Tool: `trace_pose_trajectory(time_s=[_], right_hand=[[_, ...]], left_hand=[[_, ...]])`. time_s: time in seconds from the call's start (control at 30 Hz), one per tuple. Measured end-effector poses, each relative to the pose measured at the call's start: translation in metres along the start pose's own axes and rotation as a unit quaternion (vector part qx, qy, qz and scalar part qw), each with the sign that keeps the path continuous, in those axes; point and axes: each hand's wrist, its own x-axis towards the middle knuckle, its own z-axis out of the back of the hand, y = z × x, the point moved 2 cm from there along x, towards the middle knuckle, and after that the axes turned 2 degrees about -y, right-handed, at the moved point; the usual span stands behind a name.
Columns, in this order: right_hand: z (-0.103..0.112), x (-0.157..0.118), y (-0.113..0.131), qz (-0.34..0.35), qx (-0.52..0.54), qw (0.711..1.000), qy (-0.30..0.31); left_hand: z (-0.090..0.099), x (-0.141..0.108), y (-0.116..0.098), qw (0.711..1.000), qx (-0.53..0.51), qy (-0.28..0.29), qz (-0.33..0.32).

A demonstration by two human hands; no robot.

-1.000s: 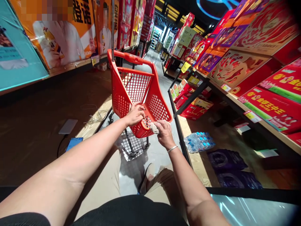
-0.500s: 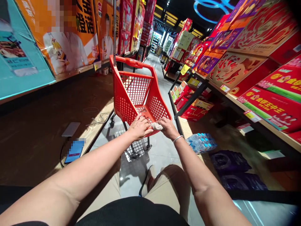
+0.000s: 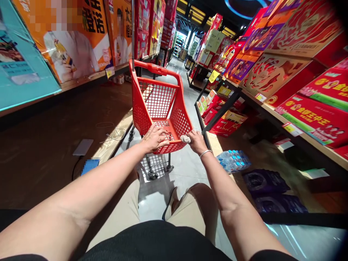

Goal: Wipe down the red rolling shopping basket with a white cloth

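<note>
Head view. Cart (image 3: 141,117): red plastic, perforated walls; stands on castors in the aisle, directly before the wearer. Left hand (image 3: 154,139): laid over the cart's near rim, fingers extended and slightly curved, not clenched. Right hand (image 3: 197,142): closed on a pale, crumpled cloth (image 3: 185,139) at the rim's right corner; bracelet (image 3: 205,153) at the wrist. Floor (image 3: 187,170): grey, glossy, marked with a grid shadow below the cart. Left shelf (image 3: 108,108): brown lower deck, partly sunlit, bearing a white slab (image 3: 83,147) and, near it, a blue-screened phone (image 3: 91,166), partly pixelated; above, orange boxes (image 3: 99,54) and a teal box (image 3: 24,74). Right shelf (image 3: 320,146): wooden boards, black frame; upper board stacked with gold boxes (image 3: 277,72) and red boxes (image 3: 304,114); lower board with blue-capped bottles (image 3: 234,160), shrink-wrapped, and dark purple packs (image 3: 265,181) just beside. Beyond: the aisle, running back between further stacks under a dark ceiling (image 3: 213,7).
</note>
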Motion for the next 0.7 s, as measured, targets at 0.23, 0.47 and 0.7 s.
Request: trace_pose_trajectory(time_s=[0.23, 0.47, 0.7], right_hand=[[-0.029, -0.01, 0.05, -0.01, 0.064, 0.991, -0.114], [-0.086, -0.023, 0.097, 0.006, 0.054, 0.991, -0.126], [-0.12, -0.037, 0.115, 0.067, -0.027, 0.991, 0.111]], left_hand=[[0.007, -0.009, 0.009, 0.994, 0.084, 0.045, 0.047], [0.005, -0.027, 0.013, 0.987, 0.141, 0.022, 0.071], [0.003, -0.026, 0.027, 0.989, 0.118, 0.015, 0.089]])
